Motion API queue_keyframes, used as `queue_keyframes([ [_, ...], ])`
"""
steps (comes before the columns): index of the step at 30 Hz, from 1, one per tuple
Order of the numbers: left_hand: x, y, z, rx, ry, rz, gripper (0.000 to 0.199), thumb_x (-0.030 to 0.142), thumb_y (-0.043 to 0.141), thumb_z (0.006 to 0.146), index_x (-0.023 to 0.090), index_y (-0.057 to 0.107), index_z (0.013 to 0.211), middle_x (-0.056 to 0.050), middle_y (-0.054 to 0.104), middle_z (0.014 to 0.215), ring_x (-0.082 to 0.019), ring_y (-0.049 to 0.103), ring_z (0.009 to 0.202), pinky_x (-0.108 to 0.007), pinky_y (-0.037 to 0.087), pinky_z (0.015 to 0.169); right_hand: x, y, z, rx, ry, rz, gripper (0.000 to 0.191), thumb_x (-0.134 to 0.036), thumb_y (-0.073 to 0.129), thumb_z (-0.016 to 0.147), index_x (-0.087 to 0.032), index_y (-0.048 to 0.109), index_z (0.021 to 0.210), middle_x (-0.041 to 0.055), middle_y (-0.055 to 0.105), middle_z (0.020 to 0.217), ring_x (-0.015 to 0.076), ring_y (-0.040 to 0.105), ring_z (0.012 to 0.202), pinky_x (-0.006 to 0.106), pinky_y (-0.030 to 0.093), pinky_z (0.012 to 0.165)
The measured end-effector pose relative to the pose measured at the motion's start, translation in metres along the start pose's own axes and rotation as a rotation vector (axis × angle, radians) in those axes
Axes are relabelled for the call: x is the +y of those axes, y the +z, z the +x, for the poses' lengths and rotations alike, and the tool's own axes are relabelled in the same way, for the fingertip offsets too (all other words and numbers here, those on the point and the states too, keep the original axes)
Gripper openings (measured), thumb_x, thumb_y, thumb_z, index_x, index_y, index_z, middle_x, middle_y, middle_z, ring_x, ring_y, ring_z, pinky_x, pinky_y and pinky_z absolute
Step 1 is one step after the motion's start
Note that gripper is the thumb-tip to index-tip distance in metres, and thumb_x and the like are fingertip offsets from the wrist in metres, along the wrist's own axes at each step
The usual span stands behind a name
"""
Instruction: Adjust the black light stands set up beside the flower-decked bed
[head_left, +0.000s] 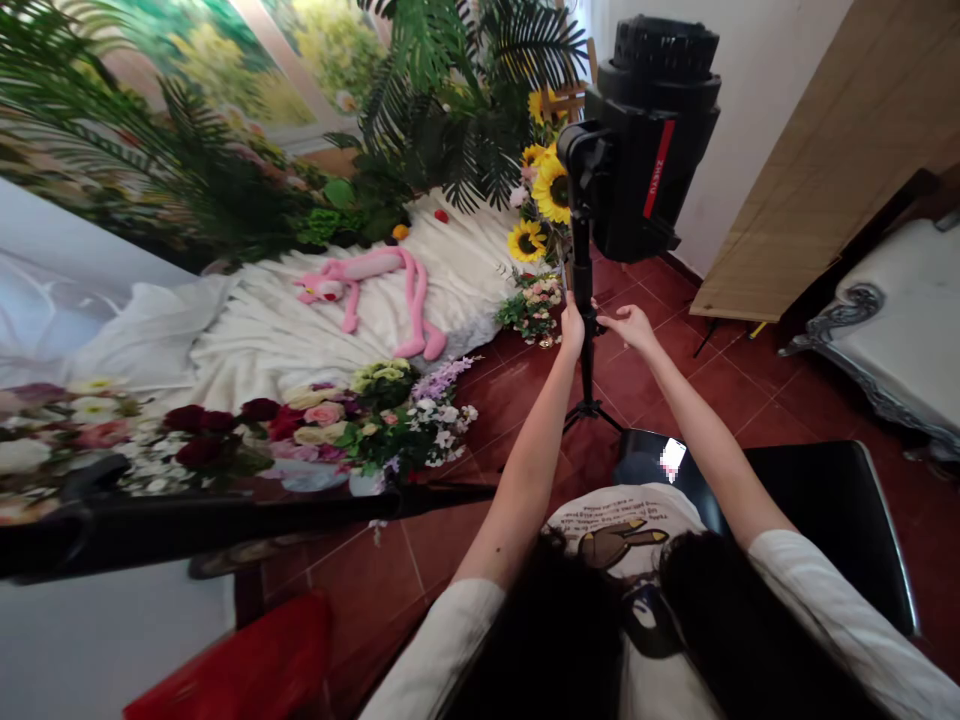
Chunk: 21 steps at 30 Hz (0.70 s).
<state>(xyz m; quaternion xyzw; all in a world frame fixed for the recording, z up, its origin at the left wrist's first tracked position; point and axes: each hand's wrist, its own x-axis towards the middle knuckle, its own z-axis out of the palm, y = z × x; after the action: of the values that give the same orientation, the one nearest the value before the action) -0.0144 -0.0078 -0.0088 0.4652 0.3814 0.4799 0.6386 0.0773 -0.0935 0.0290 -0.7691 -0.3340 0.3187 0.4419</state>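
Observation:
A black studio light (652, 140) with a red stripe sits on top of a slim black light stand (582, 255), upright in front of me. My left hand (572, 328) is closed on the stand's pole from the left, its fingers partly hidden behind it. From the right, my right hand (631, 328) reaches in with thumb and fingertips drawn together at a small dark knob (599, 322) on the pole. The knob is too small to see in detail. Below, the stand's spread legs (592, 410) rest on the red tiled floor (517, 390).
A pink plush toy (375, 268) lies on white draped cloth (247, 320), edged by artificial flowers (322, 420) and sunflowers (553, 188). A black pole (225, 530) crosses at left. Nearer me are a black seat (825, 530) and a red object (240, 660); a white carved sofa (892, 330) stands right.

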Motion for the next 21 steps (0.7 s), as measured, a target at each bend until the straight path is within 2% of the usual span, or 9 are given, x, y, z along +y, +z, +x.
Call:
queue_keyframes([
  [3, -0.002, -0.003, -0.003, 0.009, 0.038, 0.056, 0.073, 0.074, 0.029, 0.091, 0.014, 0.07, 0.088, -0.009, 0.071, 0.081, -0.017, 0.068, 0.079, -0.028, 0.056, 0.076, 0.01, 0.005, 0.005, 0.039, -0.064, 0.045, 0.045, -0.04, 0.083, 0.07, -0.019, 0.052, 0.094, -0.0019, 0.062, 0.074, 0.0054, 0.044, 0.041, 0.019, 0.035, 0.036],
  [6, -0.008, -0.014, -0.023, 0.01, 0.165, 0.144, 0.065, 0.07, 0.032, 0.093, 0.018, 0.066, 0.113, -0.01, 0.07, 0.109, -0.02, 0.065, 0.106, -0.034, 0.052, 0.096, 0.016, 0.006, 0.007, 0.053, -0.063, 0.079, 0.045, -0.043, 0.083, 0.069, -0.019, 0.051, 0.091, -0.0016, 0.062, 0.075, 0.0053, 0.044, 0.041, 0.019, 0.034, 0.036],
  [8, -0.021, -0.029, -0.051, 0.001, 0.282, 0.223, 0.059, 0.066, 0.038, 0.093, 0.023, 0.058, 0.128, -0.012, 0.061, 0.129, -0.021, 0.059, 0.121, -0.037, 0.045, 0.107, 0.017, 0.006, 0.006, 0.052, -0.067, 0.095, 0.046, -0.044, 0.082, 0.068, -0.02, 0.049, 0.088, -0.002, 0.063, 0.074, 0.0054, 0.044, 0.04, 0.019, 0.034, 0.036],
  [11, -0.058, -0.066, -0.114, 0.054, 0.306, 0.356, 0.061, 0.062, 0.047, 0.092, 0.022, 0.047, 0.138, -0.017, 0.048, 0.142, -0.021, 0.061, 0.115, -0.04, 0.047, 0.105, 0.018, 0.009, -0.003, 0.093, -0.15, 0.128, 0.047, -0.048, 0.079, 0.069, -0.022, 0.043, 0.084, -0.0048, 0.062, 0.067, 0.006, 0.045, 0.038, 0.019, 0.033, 0.037],
  [13, -0.088, -0.097, -0.165, 0.129, 0.23, 0.393, 0.059, 0.063, 0.047, 0.09, 0.019, 0.051, 0.131, -0.017, 0.056, 0.13, -0.022, 0.062, 0.111, -0.041, 0.05, 0.1, 0.022, 0.016, -0.013, 0.164, -0.2, 0.179, 0.048, -0.051, 0.075, 0.072, -0.024, 0.038, 0.083, -0.0057, 0.062, 0.066, 0.0067, 0.047, 0.038, 0.018, 0.033, 0.037],
  [15, -0.111, -0.132, -0.213, 0.178, 0.042, 0.41, 0.057, 0.065, 0.043, 0.089, 0.019, 0.058, 0.119, -0.014, 0.065, 0.11, -0.021, 0.066, 0.098, -0.04, 0.056, 0.087, 0.028, 0.028, -0.025, 0.232, -0.195, 0.252, 0.048, -0.053, 0.071, 0.073, -0.024, 0.035, 0.085, -0.0045, 0.064, 0.071, 0.0077, 0.051, 0.039, 0.019, 0.035, 0.037],
  [16, -0.119, -0.152, -0.235, 0.136, -0.086, 0.444, 0.053, 0.065, 0.044, 0.088, 0.02, 0.062, 0.109, -0.012, 0.068, 0.102, -0.021, 0.068, 0.089, -0.039, 0.057, 0.081, 0.033, 0.035, -0.031, 0.241, -0.177, 0.28, 0.047, -0.052, 0.07, 0.074, -0.025, 0.033, 0.086, -0.0034, 0.066, 0.074, 0.0082, 0.053, 0.04, 0.019, 0.037, 0.038],
  [18, -0.123, -0.192, -0.272, -0.04, -0.32, 0.598, 0.044, 0.066, 0.051, 0.082, 0.024, 0.065, 0.08, -0.005, 0.069, 0.076, -0.02, 0.067, 0.07, -0.038, 0.057, 0.071, 0.044, 0.051, -0.043, 0.203, -0.141, 0.3, 0.046, -0.051, 0.068, 0.075, -0.025, 0.033, 0.088, -0.0015, 0.068, 0.078, 0.0089, 0.056, 0.043, 0.019, 0.041, 0.04],
  [21, -0.109, -0.253, -0.311, 0.015, -0.368, 0.684, 0.038, 0.054, 0.08, 0.054, 0.026, 0.056, 0.051, 0.001, 0.057, 0.047, -0.021, 0.057, 0.046, -0.038, 0.05, 0.052, 0.061, 0.078, -0.058, 0.049, -0.102, 0.287, 0.046, -0.052, 0.069, 0.072, -0.024, 0.036, 0.088, 0.0003, 0.069, 0.078, 0.0101, 0.06, 0.045, 0.019, 0.044, 0.042],
])
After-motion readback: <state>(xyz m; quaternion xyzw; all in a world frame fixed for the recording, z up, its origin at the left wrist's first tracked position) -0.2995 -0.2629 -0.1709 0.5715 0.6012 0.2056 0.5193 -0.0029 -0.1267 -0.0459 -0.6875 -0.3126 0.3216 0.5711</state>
